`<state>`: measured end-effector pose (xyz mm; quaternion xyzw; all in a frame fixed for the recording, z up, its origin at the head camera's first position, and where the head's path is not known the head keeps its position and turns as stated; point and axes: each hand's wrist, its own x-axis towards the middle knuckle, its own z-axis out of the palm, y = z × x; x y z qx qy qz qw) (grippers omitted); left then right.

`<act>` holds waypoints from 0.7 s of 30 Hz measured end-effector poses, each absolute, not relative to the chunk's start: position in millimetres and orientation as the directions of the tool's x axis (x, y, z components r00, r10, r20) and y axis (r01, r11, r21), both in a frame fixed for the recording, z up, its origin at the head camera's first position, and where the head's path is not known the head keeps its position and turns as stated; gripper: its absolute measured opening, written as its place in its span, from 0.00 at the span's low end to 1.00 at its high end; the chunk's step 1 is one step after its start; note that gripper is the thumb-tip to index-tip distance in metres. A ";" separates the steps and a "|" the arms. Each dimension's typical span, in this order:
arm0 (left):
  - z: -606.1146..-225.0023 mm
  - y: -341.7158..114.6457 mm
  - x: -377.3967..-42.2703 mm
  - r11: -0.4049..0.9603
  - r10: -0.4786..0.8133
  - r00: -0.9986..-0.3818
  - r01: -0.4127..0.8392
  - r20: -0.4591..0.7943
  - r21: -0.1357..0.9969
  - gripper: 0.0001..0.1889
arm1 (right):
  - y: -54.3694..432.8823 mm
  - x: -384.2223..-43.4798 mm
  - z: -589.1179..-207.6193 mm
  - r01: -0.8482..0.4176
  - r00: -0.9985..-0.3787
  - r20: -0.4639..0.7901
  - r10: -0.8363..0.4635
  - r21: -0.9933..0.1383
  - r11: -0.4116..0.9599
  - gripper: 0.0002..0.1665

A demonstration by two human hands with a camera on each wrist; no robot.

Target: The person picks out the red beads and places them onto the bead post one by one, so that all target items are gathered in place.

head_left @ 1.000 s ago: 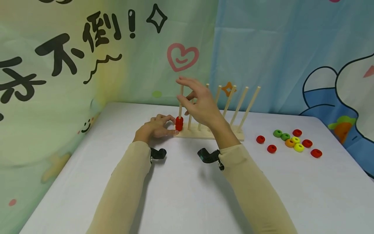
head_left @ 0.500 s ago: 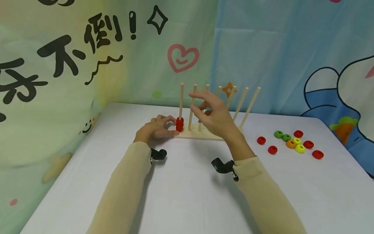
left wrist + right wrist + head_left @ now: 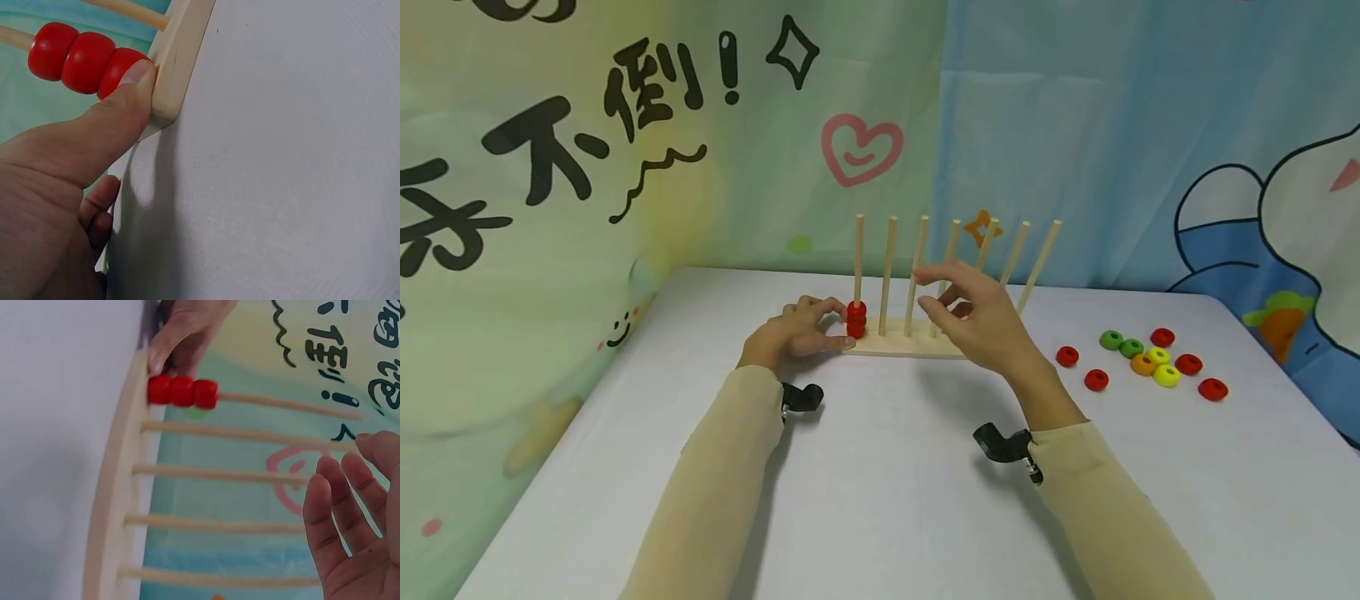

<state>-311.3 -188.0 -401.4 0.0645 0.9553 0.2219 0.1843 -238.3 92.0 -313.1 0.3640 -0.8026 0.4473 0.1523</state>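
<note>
A wooden peg stand [image 3: 917, 345] with several upright pegs stands toward the back of the table. Three red beads [image 3: 89, 61] are stacked at the bottom of its leftmost peg. My left hand [image 3: 795, 329] grips the left end of the base, the thumb [image 3: 122, 112] lying against the wood and the lowest bead; part of the index finger is hidden in the left wrist view. In front of the middle pegs, my right hand [image 3: 981, 317] hovers with loosely bent, spread fingers and nothing between them. The right wrist view shows its fingers [image 3: 340, 506] near the peg tops.
Loose beads lie to the right of the stand: several red ones [image 3: 1096, 380], green ones [image 3: 1111, 339], yellow ones [image 3: 1167, 376] and an orange one [image 3: 1143, 364]. A printed cloth backdrop [image 3: 1030, 125] hangs behind the white table [image 3: 880, 492].
My right hand has moved from the top of the leftmost peg rightward and down, toward the middle pegs. The left hand has kept its hold on the stand.
</note>
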 end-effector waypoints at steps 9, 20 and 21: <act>-400.4 -189.9 -309.9 0.897 0.214 -0.924 0.057 -0.316 0.439 0.32 | 121.0 -239.1 -325.5 -0.704 -0.709 0.554 -0.436 -0.589 0.397 0.18; -400.6 -189.5 -309.0 0.898 0.230 -0.919 0.073 -0.321 0.433 0.32 | 149.5 -237.5 -336.6 -0.646 -0.763 0.520 -0.383 -0.600 0.472 0.20; -400.7 -189.4 -308.6 0.898 0.230 -0.919 0.073 -0.321 0.434 0.32 | 153.6 -240.0 -340.5 -0.644 -0.765 0.520 -0.381 -0.596 0.479 0.20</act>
